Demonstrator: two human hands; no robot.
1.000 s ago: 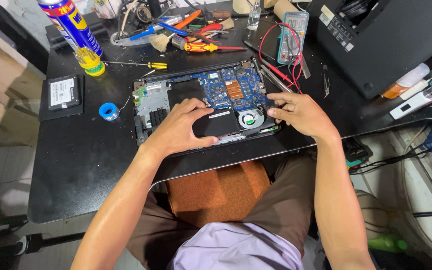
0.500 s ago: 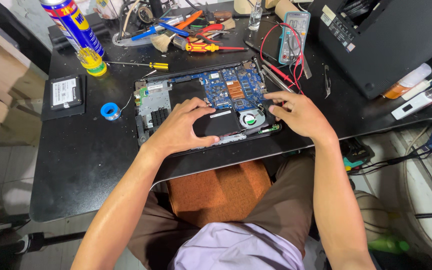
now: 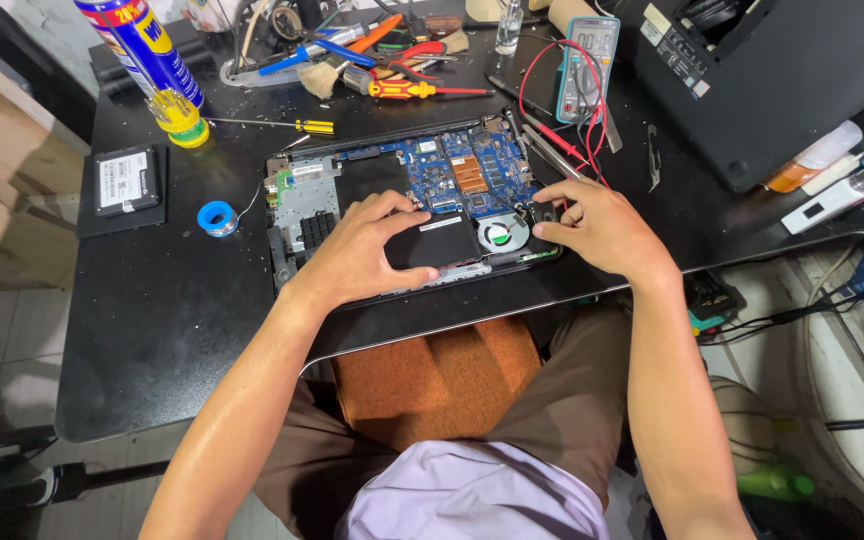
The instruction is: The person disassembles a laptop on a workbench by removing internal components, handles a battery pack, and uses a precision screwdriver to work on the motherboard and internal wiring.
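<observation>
At the far left of the black table (image 3: 152, 330) a flat black drive (image 3: 128, 180) lies on a dark pad. Beside it stands a blue and yellow spray can (image 3: 152, 60), its top cut off by the picture's edge. A small blue solder reel (image 3: 217, 217) sits just left of the laptop (image 3: 332, 195), a thin wire trailing from it.

The laptop lies open-bellied at the table's near edge, its shell a shallow tray: grey metal frame at the left, a blue board (image 3: 462, 170) at the back, a round fan (image 3: 500, 235) at the front right, a flat black battery (image 3: 442, 240) in the front middle.

The left hand (image 3: 362, 255) lies spread over the laptop's middle, palm down, fingers curled at the battery's top edge and thumb at its lower edge. It covers the battery's left part, so how far the grip closes I cannot tell.

The right hand (image 3: 602, 225) rests at the laptop's right front corner, fingertips bent onto a dark part just right of the fan. Whether they pinch anything is hidden.

Behind lie pliers (image 3: 412, 90), a yellow-handled screwdriver (image 3: 292, 125) and a meter (image 3: 585, 65) with red leads. A black case (image 3: 792, 90) fills the far right, partly cut off.
</observation>
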